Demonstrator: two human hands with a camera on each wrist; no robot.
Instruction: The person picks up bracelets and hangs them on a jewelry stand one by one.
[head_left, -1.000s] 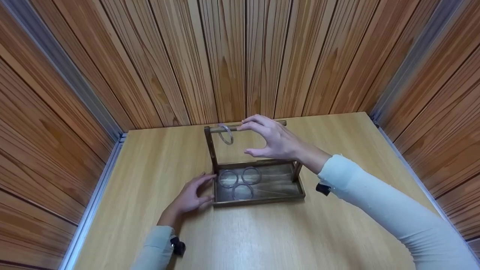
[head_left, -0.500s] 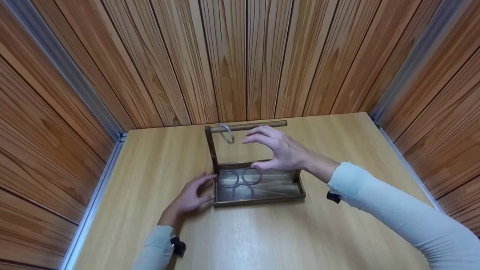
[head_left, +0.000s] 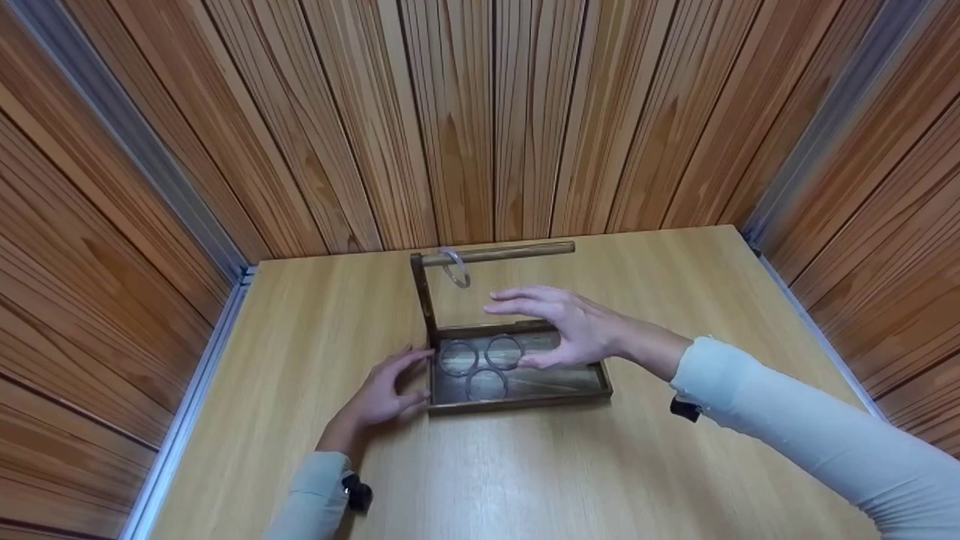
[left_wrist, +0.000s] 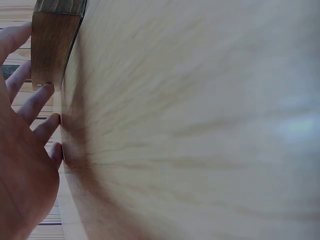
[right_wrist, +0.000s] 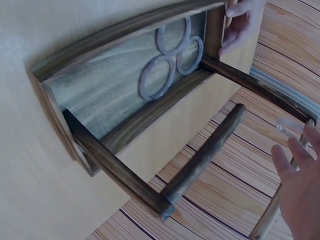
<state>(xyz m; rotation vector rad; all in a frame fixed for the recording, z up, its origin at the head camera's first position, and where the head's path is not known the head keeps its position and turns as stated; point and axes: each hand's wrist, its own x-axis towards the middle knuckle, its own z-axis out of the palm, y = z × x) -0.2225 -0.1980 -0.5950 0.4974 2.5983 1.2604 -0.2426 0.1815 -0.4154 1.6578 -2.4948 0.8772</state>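
In the head view, a dark wooden bracelet stand has a shallow tray (head_left: pixel 525 403) and an upper bar (head_left: pixel 517 253) on its left post. One translucent bangle (head_left: pixel 466 280) hangs on this bar near the post. Three pale purple bangles (right_wrist: pixel 171 76) lie flat in the left part of the tray. My left hand (head_left: pixel 384 391) touches the tray's left end with fingers spread, thumb near the front corner. My right hand (head_left: pixel 576 328) hovers over the tray's right half, fingers extended and thumb apart, holding nothing. It hides most of the right post in the head view.
In the right wrist view, the right post (right_wrist: pixel 117 165) carries a second, lower bar (right_wrist: pixel 205 155). The stand rests on a light wooden table (head_left: pixel 540 472). A plank-patterned wall (head_left: pixel 465 135) rises behind, with metal rails along both sides.
My right hand has come down and slightly right, from beside the upper bar to above the tray. The bangle on the bar and my left hand stay as they were.
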